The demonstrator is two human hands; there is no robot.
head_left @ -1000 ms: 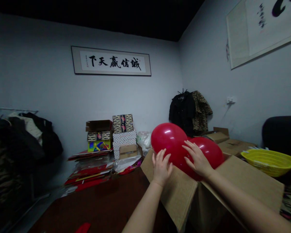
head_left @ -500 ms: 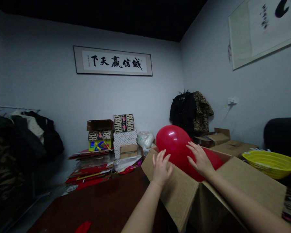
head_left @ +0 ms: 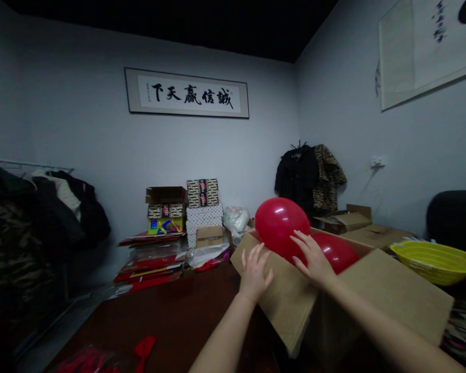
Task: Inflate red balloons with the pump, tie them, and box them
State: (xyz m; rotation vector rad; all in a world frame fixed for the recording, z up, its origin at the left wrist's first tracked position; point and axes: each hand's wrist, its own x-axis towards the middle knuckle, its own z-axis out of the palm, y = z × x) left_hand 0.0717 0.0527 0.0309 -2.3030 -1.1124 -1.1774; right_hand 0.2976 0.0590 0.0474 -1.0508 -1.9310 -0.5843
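Observation:
An inflated red balloon [head_left: 281,225] rests partly inside an open cardboard box [head_left: 396,290], bulging above its rim. A second red balloon [head_left: 336,252] shows deeper in the box, to the right. My left hand [head_left: 254,272], fingers spread, is over the box's near-left flap beside the first balloon; whether it touches the balloon is unclear. My right hand [head_left: 314,256], also with fingers apart, is in front of the two balloons, its fingertips against or very close to the first one. Neither hand grips anything.
On the dark red table lie a limp red balloon [head_left: 144,349] and a plastic bag of red pieces [head_left: 89,360]. A yellow basket [head_left: 437,261] stands right of the box. Stacked boxes [head_left: 204,220] and papers [head_left: 151,267] are at the back; a clothes rack [head_left: 31,165] is left.
My view has tilted down and turned left slightly. My right hand has moved lower and left along the first balloon, and more of the second balloon is visible.

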